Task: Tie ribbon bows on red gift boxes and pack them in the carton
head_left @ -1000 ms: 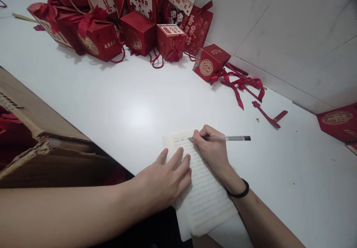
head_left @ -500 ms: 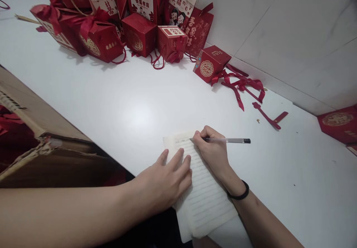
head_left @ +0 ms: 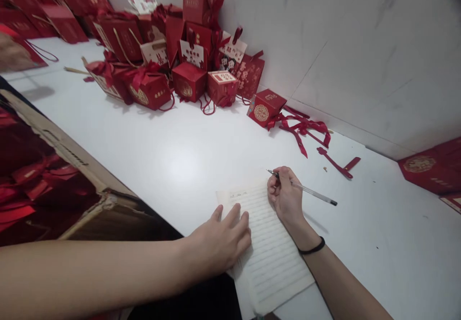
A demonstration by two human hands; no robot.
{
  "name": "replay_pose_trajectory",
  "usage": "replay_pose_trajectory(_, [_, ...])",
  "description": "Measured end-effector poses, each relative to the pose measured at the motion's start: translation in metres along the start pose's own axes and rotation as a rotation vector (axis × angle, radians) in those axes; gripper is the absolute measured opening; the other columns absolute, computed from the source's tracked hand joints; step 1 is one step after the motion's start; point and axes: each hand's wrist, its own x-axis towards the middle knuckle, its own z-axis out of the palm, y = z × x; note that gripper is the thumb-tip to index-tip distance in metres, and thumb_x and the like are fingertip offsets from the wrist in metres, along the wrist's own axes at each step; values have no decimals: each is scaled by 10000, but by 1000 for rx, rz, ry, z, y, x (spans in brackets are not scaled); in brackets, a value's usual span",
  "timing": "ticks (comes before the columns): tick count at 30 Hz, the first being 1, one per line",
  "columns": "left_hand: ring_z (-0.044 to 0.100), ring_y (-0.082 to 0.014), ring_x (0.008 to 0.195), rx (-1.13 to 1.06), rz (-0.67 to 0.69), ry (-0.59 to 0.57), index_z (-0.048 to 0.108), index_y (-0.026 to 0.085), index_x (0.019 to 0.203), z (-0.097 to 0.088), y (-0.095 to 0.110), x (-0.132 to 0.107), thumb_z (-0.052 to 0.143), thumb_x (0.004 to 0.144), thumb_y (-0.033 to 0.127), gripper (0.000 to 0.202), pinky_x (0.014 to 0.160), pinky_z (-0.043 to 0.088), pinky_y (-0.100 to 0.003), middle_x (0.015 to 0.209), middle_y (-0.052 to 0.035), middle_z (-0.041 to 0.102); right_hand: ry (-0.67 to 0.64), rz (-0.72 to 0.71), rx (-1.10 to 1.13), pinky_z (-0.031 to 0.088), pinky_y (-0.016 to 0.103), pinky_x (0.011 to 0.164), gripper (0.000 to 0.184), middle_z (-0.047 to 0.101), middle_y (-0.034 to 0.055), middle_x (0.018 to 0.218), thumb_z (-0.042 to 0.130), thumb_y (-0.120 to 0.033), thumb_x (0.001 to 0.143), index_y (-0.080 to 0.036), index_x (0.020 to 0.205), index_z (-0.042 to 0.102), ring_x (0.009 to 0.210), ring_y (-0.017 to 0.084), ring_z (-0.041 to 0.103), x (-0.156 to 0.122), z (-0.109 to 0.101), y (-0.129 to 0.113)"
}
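A lined notepad (head_left: 266, 248) lies on the white table (head_left: 173, 157) near the front edge, with a short line of writing at its top. My left hand (head_left: 219, 241) rests flat on the pad's left side, fingers spread. My right hand (head_left: 286, 197) grips a clear pen (head_left: 309, 191) with a black cap end; its tip is lifted off the paper and points up and left, just past the pad's top right corner. A black band circles my right wrist.
Several red gift boxes and bags (head_left: 187, 82) are piled against the wall at the back. Loose red ribbons (head_left: 302, 130) lie right of one small box (head_left: 264, 109). An open cardboard carton (head_left: 54, 185) holding red items stands at the left. Red flat packs (head_left: 428, 166) lie far right.
My right hand has lifted the pen off the writing line and moved right, the tip now off the paper. The view has tilted up, showing more of the pile.
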Motion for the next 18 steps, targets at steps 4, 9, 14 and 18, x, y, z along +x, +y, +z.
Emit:
replay_pose_trajectory(4, [446,-362,1151,-7,8,-43,503,113,1154,-5,-2,0,472,838,385,418,789,504,-479,1272,-181,468,42,-85,-79,220,141,269,460,457,-63,426,601,-634,698,-187,769,516,307,67,346,2,-4,-1])
replay_pose_trajectory(9, [486,-311,1115,-13,11,-141,506,164,1134,-4,-8,3,347,897,365,350,755,535,-415,1243,-136,493,43,-126,-331,233,151,301,490,439,-45,396,572,-645,712,-158,707,522,318,63,330,11,-14,3])
replay_pose_trajectory(14, [471,-305,1148,-131,-66,-211,460,137,1207,-29,-29,3,423,863,408,440,859,488,-441,1273,-178,466,-128,-90,-292,296,183,312,564,522,-24,539,506,-710,697,-179,889,497,395,110,425,16,-16,2])
replay_pose_trajectory(18, [408,-327,1206,-191,-360,-1,461,103,1205,-62,-90,-6,560,762,416,552,970,389,-457,1320,-211,405,-71,-84,-270,311,204,325,540,506,-61,539,421,-725,729,-226,931,395,359,110,403,17,-15,3])
